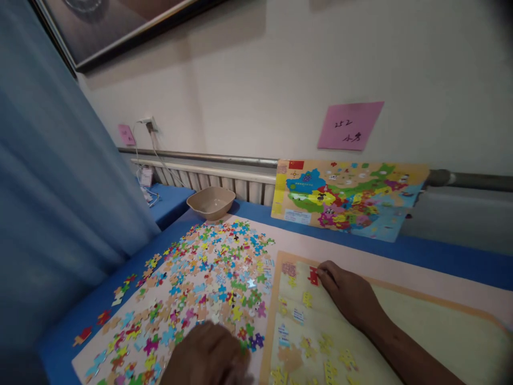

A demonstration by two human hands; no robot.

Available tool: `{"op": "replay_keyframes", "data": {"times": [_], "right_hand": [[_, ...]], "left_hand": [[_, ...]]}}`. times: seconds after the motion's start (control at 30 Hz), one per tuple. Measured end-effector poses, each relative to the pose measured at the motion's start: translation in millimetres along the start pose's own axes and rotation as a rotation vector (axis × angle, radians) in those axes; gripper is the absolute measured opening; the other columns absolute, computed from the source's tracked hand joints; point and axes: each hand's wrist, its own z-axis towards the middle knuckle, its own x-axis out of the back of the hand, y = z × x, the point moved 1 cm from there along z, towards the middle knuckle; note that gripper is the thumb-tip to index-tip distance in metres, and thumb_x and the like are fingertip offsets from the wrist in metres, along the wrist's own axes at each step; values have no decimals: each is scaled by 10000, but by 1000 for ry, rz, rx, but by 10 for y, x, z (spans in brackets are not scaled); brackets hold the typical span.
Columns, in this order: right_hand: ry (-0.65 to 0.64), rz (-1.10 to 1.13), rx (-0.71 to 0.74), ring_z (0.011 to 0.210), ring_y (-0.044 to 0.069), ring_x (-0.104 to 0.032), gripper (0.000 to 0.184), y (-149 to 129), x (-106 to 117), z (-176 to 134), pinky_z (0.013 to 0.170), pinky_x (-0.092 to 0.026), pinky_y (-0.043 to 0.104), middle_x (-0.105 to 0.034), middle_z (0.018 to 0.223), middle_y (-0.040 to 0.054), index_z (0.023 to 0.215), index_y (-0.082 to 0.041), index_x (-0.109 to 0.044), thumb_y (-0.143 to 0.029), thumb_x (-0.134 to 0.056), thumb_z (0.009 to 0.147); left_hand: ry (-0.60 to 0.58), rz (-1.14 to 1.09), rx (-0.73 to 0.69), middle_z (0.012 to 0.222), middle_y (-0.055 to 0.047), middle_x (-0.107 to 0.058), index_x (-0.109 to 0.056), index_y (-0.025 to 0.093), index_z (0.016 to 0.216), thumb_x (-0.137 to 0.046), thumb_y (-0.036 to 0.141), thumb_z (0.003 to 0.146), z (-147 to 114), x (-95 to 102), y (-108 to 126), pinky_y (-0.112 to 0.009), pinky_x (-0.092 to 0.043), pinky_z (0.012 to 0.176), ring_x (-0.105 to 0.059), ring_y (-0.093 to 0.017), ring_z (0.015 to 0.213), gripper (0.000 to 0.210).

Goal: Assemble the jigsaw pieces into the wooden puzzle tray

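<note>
My right hand (347, 291) rests over the upper left part of a pale yellow puzzle board (420, 337) with an orange border. Its fingers are curled, with thumb and fingertips closed at the edge of a red puzzle piece (312, 276) lying on the board. Low in the view, my left hand (210, 353) hovers at the near edge of a spread of loose colourful jigsaw pieces (208, 267). It is blurred, and its fingertips are partly hidden. Several yellow pieces (307, 299) and a cluster of tan pieces (290, 357) lie on the board's left side.
A printed map picture (348, 198) leans against the wall rail behind the board. A beige bowl (211, 203) stands at the back of the blue table (144, 256). A blue curtain (56, 160) hangs at left. A pink note (350, 125) is on the wall.
</note>
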Motion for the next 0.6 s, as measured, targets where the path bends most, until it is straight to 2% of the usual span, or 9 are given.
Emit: {"op": "replay_keyframes", "data": {"times": [0.03, 0.07, 0.13, 0.2, 0.27, 0.33, 0.43, 0.6], "right_hand": [[3, 7, 7, 741, 263, -704, 369, -2, 4, -2, 634, -368, 317, -771, 820, 58, 969, -253, -648, -471, -353, 1013], [5, 13, 12, 739, 261, -703, 365, -5, 9, -4, 635, -368, 316, -771, 824, 57, 968, -253, -647, -465, -353, 1017], [3, 18, 13, 758, 263, -708, 356, -10, 13, -5, 644, -368, 314, -774, 842, 53, 966, -255, -642, -462, -357, 1021], [-2, 18, 5, 784, 271, -714, 346, -9, 9, 0, 655, -369, 315, -773, 853, 48, 967, -257, -636, -461, -362, 1020], [-4, 17, 1, 800, 274, -716, 334, -2, 0, 6, 663, -369, 316, -774, 861, 46, 972, -258, -634, -451, -365, 1021], [-3, 17, 1, 806, 272, -716, 326, 6, -9, 8, 665, -365, 314, -774, 867, 43, 975, -260, -633, -439, -366, 1026], [-2, 18, 1, 803, 266, -714, 318, 17, -18, 0, 664, -357, 311, -772, 863, 36, 971, -262, -627, -433, -367, 1038], [0, 24, 1, 809, 261, -714, 304, 18, -23, -15, 673, -357, 308, -770, 873, 25, 976, -264, -617, -424, -369, 1051]], "left_hand": [[-57, -48, -11, 905, -46, -731, -726, 260, 1002, -529, 203, 988, 196, 16, -63, -351, -515, 787, -681, -225, 859, 205], [-111, -75, 36, 890, -38, -721, -711, 248, 919, -531, 179, 970, 409, 27, -131, -325, -486, 755, -673, -211, 854, 199], [-186, -46, 225, 900, -28, -729, -698, 231, 870, -560, 119, 901, 842, 20, -264, -312, -451, 787, -672, -210, 907, 180], [-208, -38, 275, 898, -32, -746, -705, 221, 859, -584, 136, 877, 1223, -39, -356, -299, -431, 755, -681, -211, 889, 150], [-229, -41, 292, 916, -29, -766, -721, 222, 875, -601, 165, 869, 1496, -138, -410, -287, -419, 734, -693, -208, 888, 133], [-255, -46, 305, 912, -19, -780, -741, 231, 904, -632, 195, 847, 1651, -242, -432, -281, -409, 713, -701, -207, 875, 127], [-288, -44, 321, 930, -9, -794, -763, 246, 946, -674, 205, 797, 1734, -345, -437, -283, -407, 723, -712, -218, 905, 178], [-328, -38, 349, 951, 20, -804, -780, 285, 1012, -677, 202, 773, 1788, -385, -473, -276, -412, 729, -724, -206, 922, 273]]}}
